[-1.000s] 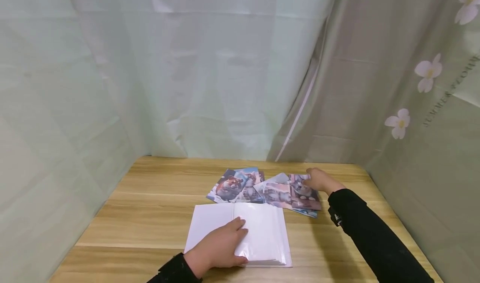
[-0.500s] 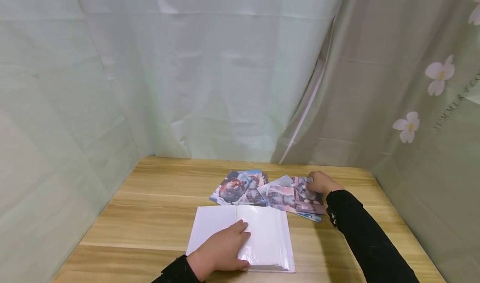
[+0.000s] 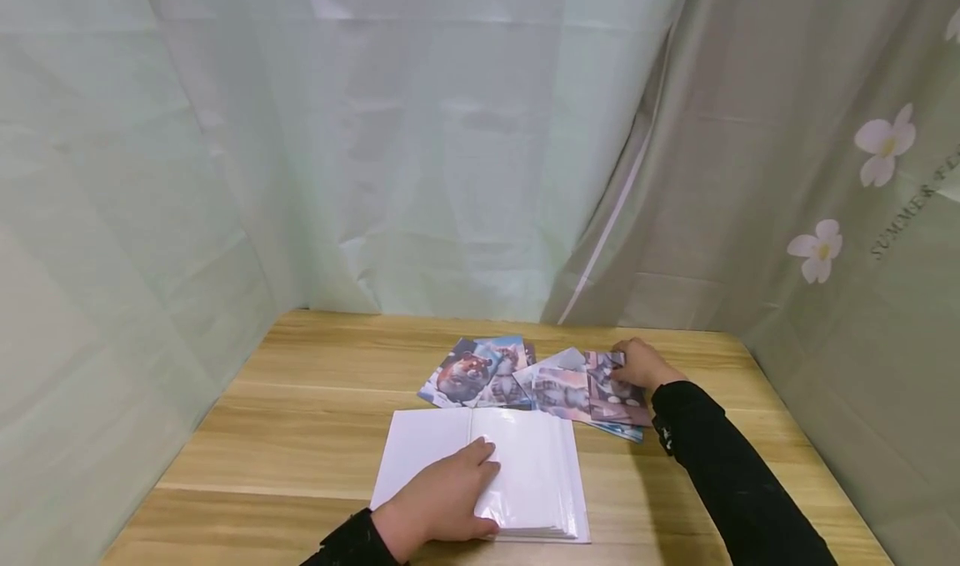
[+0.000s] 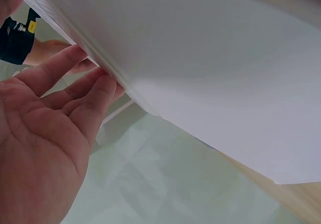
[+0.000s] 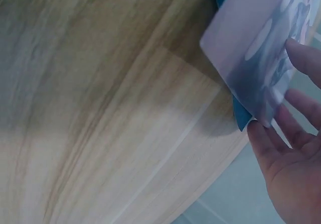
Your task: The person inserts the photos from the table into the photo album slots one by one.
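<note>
A white photo album (image 3: 429,433) lies spread on the wooden table, its clear-sleeved pages to the right. My left hand (image 3: 442,489) rests on those pages near the fold, fingers fairly straight; the left wrist view shows its fingertips along the white album (image 4: 210,63). At the back right, my right hand (image 3: 643,364) pinches the edge of a cat photo card (image 3: 609,391). Seen from the right wrist, the thumb of the right hand (image 5: 293,148) lies over the card's (image 5: 256,43) face, and the other fingers are at its edge. A blue card (image 5: 241,114) shows beneath it.
Left of the held card lie several overlapping picture cards, among them a pinkish card (image 3: 561,394) and a red-furred animal card (image 3: 459,378). The wooden table (image 3: 300,433) is enclosed by pale curtains (image 3: 450,149) at the back and sides.
The view has shifted slightly, moving the table and curtains a little within the frame. Both hands keep nearly the same places, the left on the album and the right at the cat photo card.
</note>
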